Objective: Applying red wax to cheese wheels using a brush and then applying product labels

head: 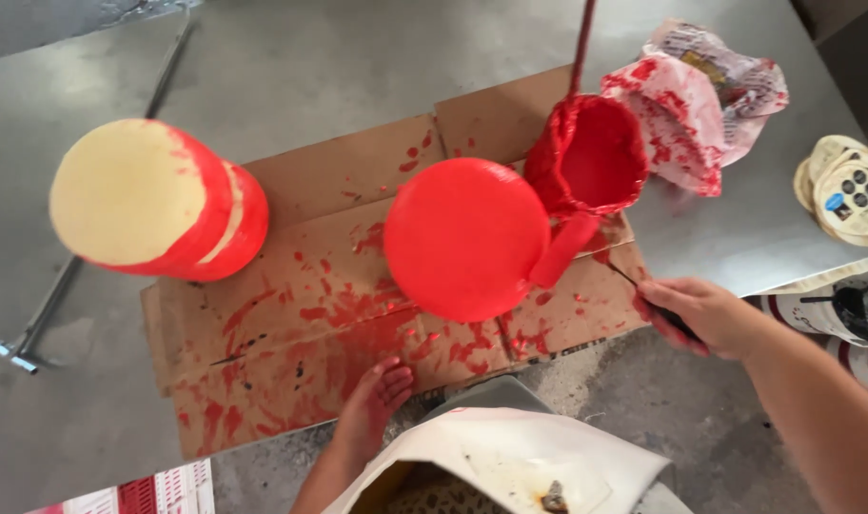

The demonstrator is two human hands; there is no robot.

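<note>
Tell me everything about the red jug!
The red jug stands upright on the paint-spattered cardboard, right of the round red-coated wheel. It is smeared with glossy red paint inside and out, and holds red paint. A flat handle hangs down its front. A thin red stick rises from it. Crumpled stained paper lies beside it.

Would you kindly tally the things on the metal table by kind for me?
Red-coated rounds: 2 (half-coated, fully coated)
Red pot with a handle: 1
Cardboard sheet: 1
Red-stained paper wrap: 1
Stack of round labels: 1
Metal rod: 1
Total: 7
</note>
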